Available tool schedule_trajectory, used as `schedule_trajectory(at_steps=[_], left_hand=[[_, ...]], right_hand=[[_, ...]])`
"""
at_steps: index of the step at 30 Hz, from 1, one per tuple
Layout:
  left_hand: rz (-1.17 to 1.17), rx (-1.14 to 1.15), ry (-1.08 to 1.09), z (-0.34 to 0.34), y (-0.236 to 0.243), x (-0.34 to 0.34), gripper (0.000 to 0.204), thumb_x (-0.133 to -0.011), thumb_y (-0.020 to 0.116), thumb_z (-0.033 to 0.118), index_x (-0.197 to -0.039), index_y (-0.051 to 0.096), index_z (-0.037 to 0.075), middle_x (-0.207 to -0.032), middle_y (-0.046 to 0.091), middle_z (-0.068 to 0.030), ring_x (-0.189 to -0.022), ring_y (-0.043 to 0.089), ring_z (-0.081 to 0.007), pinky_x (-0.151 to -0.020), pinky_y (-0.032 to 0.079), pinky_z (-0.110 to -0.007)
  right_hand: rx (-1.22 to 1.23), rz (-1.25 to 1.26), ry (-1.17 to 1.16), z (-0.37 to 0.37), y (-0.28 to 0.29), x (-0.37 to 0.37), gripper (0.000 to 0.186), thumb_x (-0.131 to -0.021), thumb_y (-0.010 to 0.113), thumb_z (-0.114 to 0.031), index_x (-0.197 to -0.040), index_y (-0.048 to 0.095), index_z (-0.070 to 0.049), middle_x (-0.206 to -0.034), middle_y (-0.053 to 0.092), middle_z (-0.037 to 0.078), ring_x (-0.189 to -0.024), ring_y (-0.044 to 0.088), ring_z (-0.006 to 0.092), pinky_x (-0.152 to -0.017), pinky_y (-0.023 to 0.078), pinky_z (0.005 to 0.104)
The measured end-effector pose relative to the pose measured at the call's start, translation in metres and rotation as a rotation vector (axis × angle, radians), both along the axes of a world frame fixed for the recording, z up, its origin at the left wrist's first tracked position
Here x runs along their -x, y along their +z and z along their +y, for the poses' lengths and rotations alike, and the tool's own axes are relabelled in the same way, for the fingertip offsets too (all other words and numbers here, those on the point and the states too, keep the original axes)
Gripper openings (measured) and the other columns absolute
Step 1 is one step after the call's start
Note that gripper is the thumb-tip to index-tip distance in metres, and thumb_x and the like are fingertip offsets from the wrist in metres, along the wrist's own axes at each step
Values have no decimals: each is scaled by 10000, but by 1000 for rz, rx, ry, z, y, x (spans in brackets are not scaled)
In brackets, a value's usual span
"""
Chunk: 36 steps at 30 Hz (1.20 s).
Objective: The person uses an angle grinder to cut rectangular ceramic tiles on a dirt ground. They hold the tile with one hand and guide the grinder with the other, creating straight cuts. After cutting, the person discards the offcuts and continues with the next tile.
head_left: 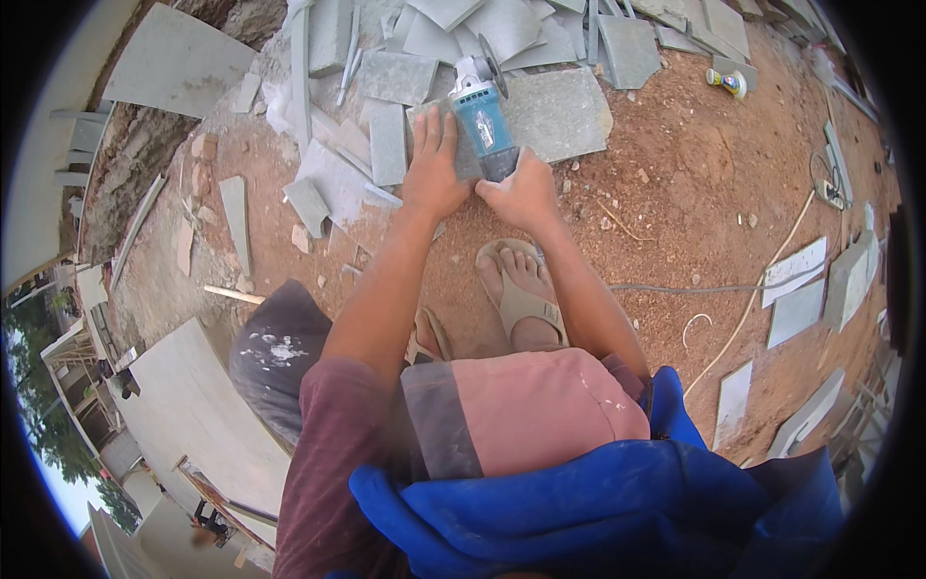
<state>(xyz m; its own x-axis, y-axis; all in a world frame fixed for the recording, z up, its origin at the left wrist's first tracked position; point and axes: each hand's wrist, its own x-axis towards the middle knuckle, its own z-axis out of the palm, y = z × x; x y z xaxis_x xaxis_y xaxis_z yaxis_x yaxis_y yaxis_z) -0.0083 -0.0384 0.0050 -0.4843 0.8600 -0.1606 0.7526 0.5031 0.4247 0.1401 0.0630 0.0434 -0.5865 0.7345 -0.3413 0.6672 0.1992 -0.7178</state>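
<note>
A teal angle grinder (485, 124) with a silver head and a dark disc lies over grey stone slabs in front of me. My right hand (522, 196) is wrapped round its dark rear end. The disc end points away from me, tilted on its edge. My left hand (435, 172) lies flat with fingers stretched out, pressing on a slab just left of the grinder. To the right of the tool, a larger rough-edged stone slab (559, 114) rests on the ground. I cannot tell whether the disc touches stone or is spinning.
Broken slabs (434, 39) pile up at the far side. A grey power cord (690, 289) runs right across reddish soil, near a pale hose (786, 246). A small yellow-and-white container (726, 83) lies at far right. My sandalled foot (521, 289) is close below my hands.
</note>
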Motion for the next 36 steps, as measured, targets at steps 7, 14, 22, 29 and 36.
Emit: schedule_trajectory(at_steps=[7,14,22,29,36], left_hand=[[0,32,9,1,3,-2,1162,-776,924,231,-1709,269,7,-1814,148,-228,-1686,105,-419,-1357,263,-447],[-3,32,6,0,4,-1,1152,-789,918,235,-1710,265,6,-1813,153,-226,-1686,105,-416,-1359,258,-448],[10,72,-1,1,7,-1,1160,-809,910,255,-1721,236,14,-1818,135,-221,-1688,92,-412,-1366,238,-446],[3,60,3,0,6,-1,1160,-809,907,247,-1727,231,33,-1820,135,-207,-1688,94,-411,-1366,242,-447],[-17,17,8,0,7,-1,1155,-781,912,215,-1714,260,17,-1811,163,-223,-1684,118,-413,-1352,281,-448]], right_hand=[[21,-7,-22,0,-1,2,672,-751,901,-307,-1143,609,155,-1048,741,368,-1041,752,492,-944,601,496],[2,-15,-56,-1,-7,4,646,-712,924,-330,-1132,671,91,-1038,770,301,-1014,769,447,-907,599,478],[3,-29,-44,2,-11,8,647,-710,924,-335,-1127,677,95,-1041,769,307,-1013,768,449,-907,598,477],[19,-31,-20,2,-4,9,666,-720,898,-299,-1126,631,156,-1070,743,364,-1049,755,481,-945,600,491],[27,-48,-20,1,-2,6,662,-724,896,-301,-1130,636,152,-1088,740,370,-1068,751,487,-958,597,492]])
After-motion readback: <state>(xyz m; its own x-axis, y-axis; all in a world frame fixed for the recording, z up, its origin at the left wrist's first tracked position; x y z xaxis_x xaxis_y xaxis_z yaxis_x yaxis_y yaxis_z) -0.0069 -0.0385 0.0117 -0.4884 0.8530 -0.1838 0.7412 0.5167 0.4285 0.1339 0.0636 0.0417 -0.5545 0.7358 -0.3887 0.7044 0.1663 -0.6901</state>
